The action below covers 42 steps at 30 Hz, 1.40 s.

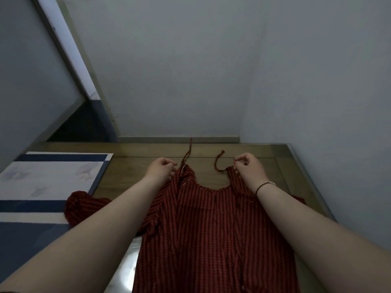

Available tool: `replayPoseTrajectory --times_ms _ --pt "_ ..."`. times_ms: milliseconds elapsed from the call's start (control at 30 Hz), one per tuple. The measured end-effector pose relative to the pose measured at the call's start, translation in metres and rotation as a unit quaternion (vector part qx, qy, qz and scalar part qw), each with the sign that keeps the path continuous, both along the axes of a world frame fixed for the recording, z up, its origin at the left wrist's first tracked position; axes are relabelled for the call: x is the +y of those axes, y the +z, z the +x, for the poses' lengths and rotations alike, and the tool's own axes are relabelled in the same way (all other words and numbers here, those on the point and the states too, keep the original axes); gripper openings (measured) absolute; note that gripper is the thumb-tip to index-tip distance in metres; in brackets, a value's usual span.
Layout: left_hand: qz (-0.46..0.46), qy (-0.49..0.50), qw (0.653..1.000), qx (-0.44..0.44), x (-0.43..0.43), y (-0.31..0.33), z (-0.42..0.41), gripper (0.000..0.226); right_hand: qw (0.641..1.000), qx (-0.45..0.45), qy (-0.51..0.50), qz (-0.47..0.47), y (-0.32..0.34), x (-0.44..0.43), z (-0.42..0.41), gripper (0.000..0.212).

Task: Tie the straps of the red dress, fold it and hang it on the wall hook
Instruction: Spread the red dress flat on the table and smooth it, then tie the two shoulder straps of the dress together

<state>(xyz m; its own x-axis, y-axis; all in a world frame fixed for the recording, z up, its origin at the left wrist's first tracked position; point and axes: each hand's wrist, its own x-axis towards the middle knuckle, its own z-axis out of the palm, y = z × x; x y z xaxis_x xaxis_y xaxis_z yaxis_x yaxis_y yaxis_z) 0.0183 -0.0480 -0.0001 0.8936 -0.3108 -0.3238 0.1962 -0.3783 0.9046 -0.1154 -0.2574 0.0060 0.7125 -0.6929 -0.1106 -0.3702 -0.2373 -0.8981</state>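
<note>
Two loose straps trail toward the table's far edge; my left hand and right hand pinch the red dress's shoulders. Risk: thin ties may slip free, and uneven pulling could skew the spread fabric

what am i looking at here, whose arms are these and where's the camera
There is no machine here. The single picture comes from a wide-angle camera worn on a person's head, looking forward and down, so the two bare arms are the wearer's own. A red dress with dark stripes lies spread on a brown wooden table in a corner of pale walls. The left hand pinches the dress's left shoulder, the right hand its right shoulder. Two thin red straps lie loose, untied, beyond the hands. A blue and white patterned mat lies at the left.
</note>
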Motion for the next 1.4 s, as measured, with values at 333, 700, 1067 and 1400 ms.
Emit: replayPoseTrajectory --times_ms 333,700,1067,1400 --pt "0.116 -0.007 0.993 -0.029 -0.059 -0.085 0.043 0.021 0.973 0.116 0.082 -0.181 -0.082 -0.054 0.049 0.008" --pt "0.229 -0.01 0.964 -0.137 -0.106 -0.161 0.132 0.019 0.872 0.188 0.122 -0.435 -0.184 -0.064 0.118 0.024" --pt "0.29 -0.021 0.95 -0.113 -0.139 -0.182 0.152 0.029 0.867 0.233 0.118 -0.424 -0.199 -0.069 0.137 0.02" --pt "-0.026 -0.022 0.999 0.031 -0.14 -0.133 0.106 0.016 0.992 -0.039 -0.049 0.112 -0.137 -0.079 0.121 0.011"
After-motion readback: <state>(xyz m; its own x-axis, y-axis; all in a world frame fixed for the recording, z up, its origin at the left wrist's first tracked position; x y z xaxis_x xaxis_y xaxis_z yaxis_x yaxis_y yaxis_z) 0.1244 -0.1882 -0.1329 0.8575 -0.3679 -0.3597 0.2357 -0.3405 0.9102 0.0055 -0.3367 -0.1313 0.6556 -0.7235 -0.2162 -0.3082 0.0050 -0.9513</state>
